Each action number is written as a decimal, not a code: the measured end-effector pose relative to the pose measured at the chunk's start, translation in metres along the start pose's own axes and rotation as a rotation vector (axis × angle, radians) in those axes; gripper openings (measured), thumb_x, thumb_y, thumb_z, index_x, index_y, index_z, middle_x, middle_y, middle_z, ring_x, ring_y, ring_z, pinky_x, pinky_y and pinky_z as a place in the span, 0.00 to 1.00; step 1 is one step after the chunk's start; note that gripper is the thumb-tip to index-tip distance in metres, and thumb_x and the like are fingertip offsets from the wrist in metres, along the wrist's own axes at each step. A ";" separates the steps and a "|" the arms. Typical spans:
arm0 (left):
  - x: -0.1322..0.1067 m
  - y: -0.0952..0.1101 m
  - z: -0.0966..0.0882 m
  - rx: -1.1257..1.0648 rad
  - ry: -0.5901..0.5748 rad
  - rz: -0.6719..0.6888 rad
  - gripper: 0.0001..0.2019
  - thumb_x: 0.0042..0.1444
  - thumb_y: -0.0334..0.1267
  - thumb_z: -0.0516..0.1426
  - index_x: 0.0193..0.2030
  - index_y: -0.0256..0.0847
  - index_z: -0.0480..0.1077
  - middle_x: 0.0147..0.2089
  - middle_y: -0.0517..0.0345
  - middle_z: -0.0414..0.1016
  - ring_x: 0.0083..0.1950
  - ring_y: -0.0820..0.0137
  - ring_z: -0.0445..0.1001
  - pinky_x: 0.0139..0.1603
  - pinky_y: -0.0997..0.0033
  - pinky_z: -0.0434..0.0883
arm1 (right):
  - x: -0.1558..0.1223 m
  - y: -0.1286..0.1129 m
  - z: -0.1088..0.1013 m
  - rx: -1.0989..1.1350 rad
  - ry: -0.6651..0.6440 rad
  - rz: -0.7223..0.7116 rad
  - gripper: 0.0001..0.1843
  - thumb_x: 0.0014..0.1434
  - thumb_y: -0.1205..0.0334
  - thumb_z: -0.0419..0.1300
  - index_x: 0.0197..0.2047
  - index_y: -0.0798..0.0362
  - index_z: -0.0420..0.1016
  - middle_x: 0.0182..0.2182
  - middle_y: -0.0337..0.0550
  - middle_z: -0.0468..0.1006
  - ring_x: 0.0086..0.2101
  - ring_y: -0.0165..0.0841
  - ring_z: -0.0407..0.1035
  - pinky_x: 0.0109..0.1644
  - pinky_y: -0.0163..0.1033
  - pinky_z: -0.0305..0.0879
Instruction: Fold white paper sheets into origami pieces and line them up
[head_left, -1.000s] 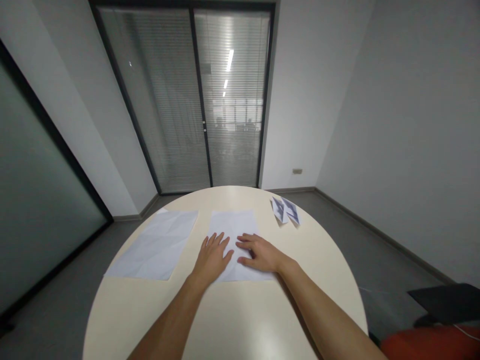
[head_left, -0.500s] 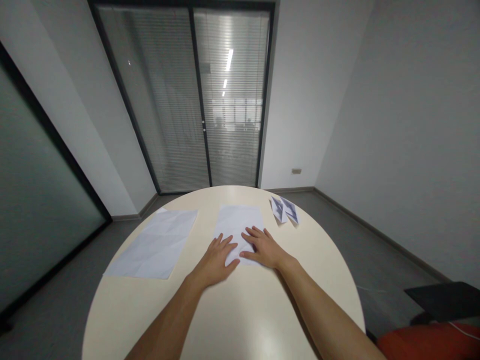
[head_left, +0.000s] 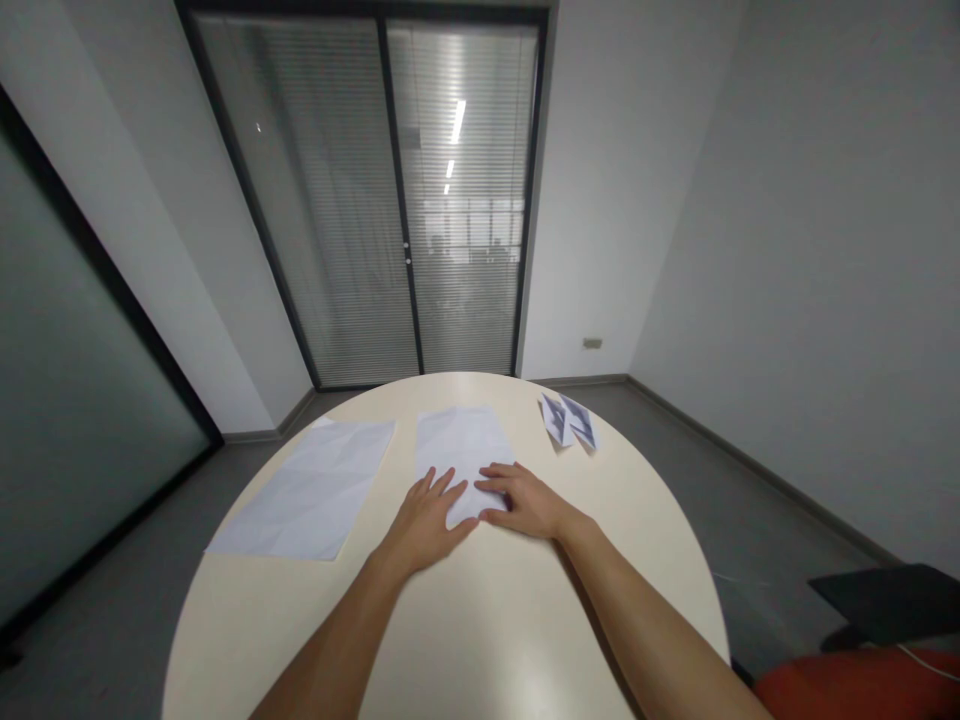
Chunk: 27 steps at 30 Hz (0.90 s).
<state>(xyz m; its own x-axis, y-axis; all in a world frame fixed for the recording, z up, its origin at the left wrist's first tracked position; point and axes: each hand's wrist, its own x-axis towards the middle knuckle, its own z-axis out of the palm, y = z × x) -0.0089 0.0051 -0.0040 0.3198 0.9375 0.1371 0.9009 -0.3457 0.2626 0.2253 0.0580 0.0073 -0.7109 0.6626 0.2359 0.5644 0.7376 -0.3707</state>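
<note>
A white sheet of paper lies in the middle of the round cream table. My left hand rests flat on the sheet's near left corner, fingers spread and open. My right hand lies flat on the near right corner, fingers stretched out toward the left hand. Both palms press down on the paper's near edge; neither holds anything.
A larger creased white sheet lies at the table's left. Two small folded printed paper pieces sit at the far right edge. Glass doors with blinds stand behind the table. A red and black seat is at the lower right.
The middle sheet has slid away from me and turned slightly, its far end swinging left. Both hands moved forward with it and stay flat on its near edge.
</note>
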 end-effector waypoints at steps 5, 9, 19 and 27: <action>0.000 -0.002 0.002 -0.008 0.011 -0.004 0.33 0.64 0.61 0.52 0.70 0.45 0.65 0.75 0.50 0.57 0.77 0.46 0.49 0.74 0.44 0.54 | -0.001 0.004 0.000 0.017 -0.008 -0.010 0.34 0.60 0.42 0.64 0.63 0.52 0.74 0.64 0.59 0.70 0.63 0.52 0.63 0.67 0.58 0.57; 0.001 -0.003 0.002 0.002 0.021 0.002 0.32 0.64 0.60 0.52 0.69 0.45 0.65 0.75 0.49 0.58 0.76 0.46 0.52 0.73 0.44 0.54 | -0.001 0.004 -0.001 0.028 0.001 -0.007 0.34 0.60 0.42 0.64 0.63 0.51 0.75 0.64 0.58 0.70 0.63 0.52 0.63 0.68 0.58 0.56; 0.003 -0.005 0.003 -0.040 0.071 -0.024 0.28 0.65 0.55 0.53 0.65 0.42 0.70 0.71 0.47 0.64 0.74 0.49 0.57 0.73 0.48 0.56 | -0.001 0.009 0.003 0.109 0.039 0.004 0.32 0.56 0.45 0.68 0.59 0.53 0.78 0.61 0.58 0.74 0.62 0.51 0.66 0.68 0.54 0.57; 0.005 -0.010 0.008 -0.180 0.154 -0.069 0.24 0.64 0.52 0.56 0.60 0.38 0.75 0.66 0.46 0.72 0.72 0.52 0.63 0.72 0.52 0.59 | -0.003 0.010 -0.002 0.323 0.105 0.064 0.15 0.63 0.51 0.62 0.45 0.51 0.82 0.43 0.46 0.84 0.41 0.40 0.77 0.48 0.42 0.69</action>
<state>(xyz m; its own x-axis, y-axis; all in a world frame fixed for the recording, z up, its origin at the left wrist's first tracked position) -0.0137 0.0138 -0.0133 0.1980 0.9469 0.2532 0.8480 -0.2951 0.4403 0.2340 0.0640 0.0049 -0.6219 0.7281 0.2882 0.4324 0.6262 -0.6488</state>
